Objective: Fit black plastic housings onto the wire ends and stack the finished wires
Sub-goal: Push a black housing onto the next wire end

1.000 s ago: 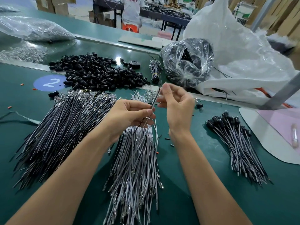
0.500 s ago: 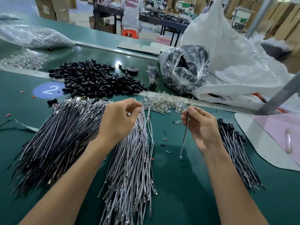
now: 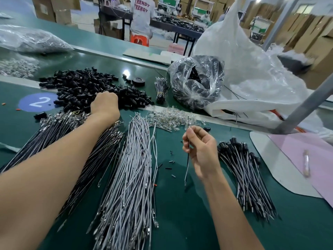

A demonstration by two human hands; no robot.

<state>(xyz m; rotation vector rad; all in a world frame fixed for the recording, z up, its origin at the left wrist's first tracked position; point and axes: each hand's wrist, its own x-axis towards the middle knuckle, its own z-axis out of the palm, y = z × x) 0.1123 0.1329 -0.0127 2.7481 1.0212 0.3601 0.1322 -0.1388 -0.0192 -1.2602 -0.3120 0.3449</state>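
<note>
My right hand (image 3: pixel 201 152) pinches one wire (image 3: pixel 187 159) upright. My left hand (image 3: pixel 105 103) is down in the black housings (image 3: pixel 77 87) — whether it grips one, I cannot tell. A small finished stack (image 3: pixel 246 174) lies right — the grey heap (image 3: pixel 133 168) and dark heap (image 3: pixel 72 141) wait unfitted.

Factory assembly floor.
My long green work table (image 3: pixel 180 222) carries a heap of black plastic housings (image 3: pixel 79 87); behind stand brown cardboard boxes (image 3: pixel 45 8) and another dark workbench (image 3: pixel 187 31).

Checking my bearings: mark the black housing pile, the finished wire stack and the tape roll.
black housing pile (image 3: pixel 81 87): head view, middle of the heap.
finished wire stack (image 3: pixel 246 179): head view, mid-length of the wires.
tape roll (image 3: pixel 139 83): head view, near outer wall.
</note>
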